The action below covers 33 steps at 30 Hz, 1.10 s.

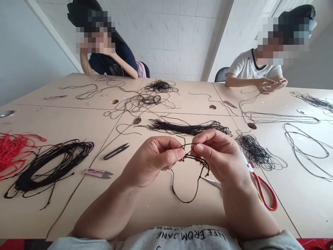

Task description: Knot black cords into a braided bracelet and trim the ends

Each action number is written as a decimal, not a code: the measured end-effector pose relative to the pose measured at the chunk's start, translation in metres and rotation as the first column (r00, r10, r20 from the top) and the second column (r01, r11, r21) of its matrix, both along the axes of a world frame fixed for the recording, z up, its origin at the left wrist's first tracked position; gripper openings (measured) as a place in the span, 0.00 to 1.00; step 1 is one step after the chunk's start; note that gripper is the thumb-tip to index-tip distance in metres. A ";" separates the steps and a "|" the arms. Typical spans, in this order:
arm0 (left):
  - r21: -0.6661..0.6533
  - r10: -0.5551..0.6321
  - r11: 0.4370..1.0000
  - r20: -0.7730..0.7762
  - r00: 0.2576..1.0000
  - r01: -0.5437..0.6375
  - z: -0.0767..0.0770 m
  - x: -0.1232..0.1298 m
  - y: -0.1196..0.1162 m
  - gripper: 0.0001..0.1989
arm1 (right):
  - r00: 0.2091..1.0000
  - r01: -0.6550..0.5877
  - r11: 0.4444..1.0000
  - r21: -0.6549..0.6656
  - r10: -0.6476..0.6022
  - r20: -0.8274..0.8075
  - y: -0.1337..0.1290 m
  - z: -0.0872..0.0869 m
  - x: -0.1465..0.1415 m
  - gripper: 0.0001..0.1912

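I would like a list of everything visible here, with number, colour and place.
table: one, pale, centre
table holes: four plainly seen, brown, mid-table
cord pile: one, red, left
cord coil: one, black, left
cord bundle: one, black, centre
loose cords: several, black, far side and right
snips: at least three, black or pink, left
scissors: one, red-handled, right
blade: one, silver, partly hidden, centre
people: two, dark and white tops, opposite
chairs: two, black, behind them
tiled wall: one, white, background
held cord: count unclear, black, centre
left hand, right hand: bare, pinching held cord
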<state>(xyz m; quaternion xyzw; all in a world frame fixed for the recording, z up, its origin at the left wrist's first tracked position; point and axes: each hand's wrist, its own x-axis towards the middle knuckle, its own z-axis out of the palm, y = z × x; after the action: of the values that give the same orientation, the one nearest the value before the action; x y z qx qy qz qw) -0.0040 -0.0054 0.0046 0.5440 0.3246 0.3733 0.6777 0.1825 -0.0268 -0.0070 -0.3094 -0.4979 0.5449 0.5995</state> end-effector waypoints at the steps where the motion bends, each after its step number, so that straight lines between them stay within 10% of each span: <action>1: -0.019 0.006 1.000 0.002 1.000 -0.006 0.000 0.002 0.000 0.11 | 0.994 -0.070 0.995 -0.068 0.064 -0.088 0.002 0.001 -0.002 0.07; 9: -0.097 0.072 0.993 0.078 0.994 -0.064 0.000 0.005 -0.002 0.11 | 0.931 -0.287 0.942 -0.174 0.231 -0.284 0.004 0.000 -0.007 0.09; 33: 0.029 0.182 0.982 0.104 0.978 -0.186 -0.003 0.006 -0.006 0.09 | 0.958 0.208 0.944 0.255 -0.249 0.141 -0.010 0.000 -0.011 0.07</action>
<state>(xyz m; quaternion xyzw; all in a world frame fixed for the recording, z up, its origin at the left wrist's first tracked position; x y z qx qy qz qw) 0.0016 -0.0113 0.0019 0.5049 0.3317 0.4675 0.6454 0.1711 -0.0372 -0.0066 -0.3369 -0.5697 0.3795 0.6465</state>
